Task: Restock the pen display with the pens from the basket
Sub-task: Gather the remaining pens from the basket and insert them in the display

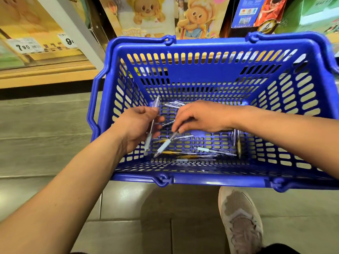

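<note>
A blue plastic basket (216,181) stands on the floor in front of me, with several clear pens with pale blue or yellow grips lying on its bottom (211,152). My left hand (136,128) is inside the basket and grips one pale-blue-grip pen (150,132), which stands nearly upright. My right hand (200,117) reaches in from the right and pinches a second pen (166,143) by its upper end, tip pointing down-left. The pen display is not in view.
Store shelves (45,74) with price tags stand at the back left. Boxed goods with cartoon bears (146,15) line the shelf behind the basket. My shoe (240,220) is on the tiled floor just below the basket's near rim.
</note>
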### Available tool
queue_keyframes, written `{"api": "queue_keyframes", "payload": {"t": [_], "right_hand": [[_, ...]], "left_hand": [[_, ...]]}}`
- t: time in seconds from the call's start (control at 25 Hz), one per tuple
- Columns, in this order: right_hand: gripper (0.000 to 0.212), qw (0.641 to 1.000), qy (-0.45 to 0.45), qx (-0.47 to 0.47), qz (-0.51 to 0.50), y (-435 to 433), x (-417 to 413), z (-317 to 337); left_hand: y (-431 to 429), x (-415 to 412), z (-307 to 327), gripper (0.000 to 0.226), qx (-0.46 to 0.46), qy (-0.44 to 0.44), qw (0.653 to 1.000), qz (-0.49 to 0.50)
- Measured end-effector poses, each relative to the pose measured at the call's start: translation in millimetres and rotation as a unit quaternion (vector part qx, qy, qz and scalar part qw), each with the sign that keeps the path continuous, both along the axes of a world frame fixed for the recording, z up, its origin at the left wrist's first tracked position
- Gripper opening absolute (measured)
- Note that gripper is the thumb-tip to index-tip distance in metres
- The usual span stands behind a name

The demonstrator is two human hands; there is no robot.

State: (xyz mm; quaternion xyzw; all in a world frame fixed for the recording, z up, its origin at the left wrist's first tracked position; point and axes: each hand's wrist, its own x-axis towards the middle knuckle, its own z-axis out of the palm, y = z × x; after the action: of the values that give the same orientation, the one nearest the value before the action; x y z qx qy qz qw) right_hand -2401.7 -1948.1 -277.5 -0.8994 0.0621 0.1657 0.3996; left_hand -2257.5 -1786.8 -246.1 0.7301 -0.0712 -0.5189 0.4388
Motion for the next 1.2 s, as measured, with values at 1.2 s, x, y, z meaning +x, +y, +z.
{"api": "queue_keyframes", "payload": {"t": [1.2], "right_hand": [[0.013, 0.923, 0.323, -0.188, 0.088, -5, -56, -72]], "left_hand": [[-6, 0, 2, 0.017, -0.016, 0.035, 0.999, 0.011]]}}
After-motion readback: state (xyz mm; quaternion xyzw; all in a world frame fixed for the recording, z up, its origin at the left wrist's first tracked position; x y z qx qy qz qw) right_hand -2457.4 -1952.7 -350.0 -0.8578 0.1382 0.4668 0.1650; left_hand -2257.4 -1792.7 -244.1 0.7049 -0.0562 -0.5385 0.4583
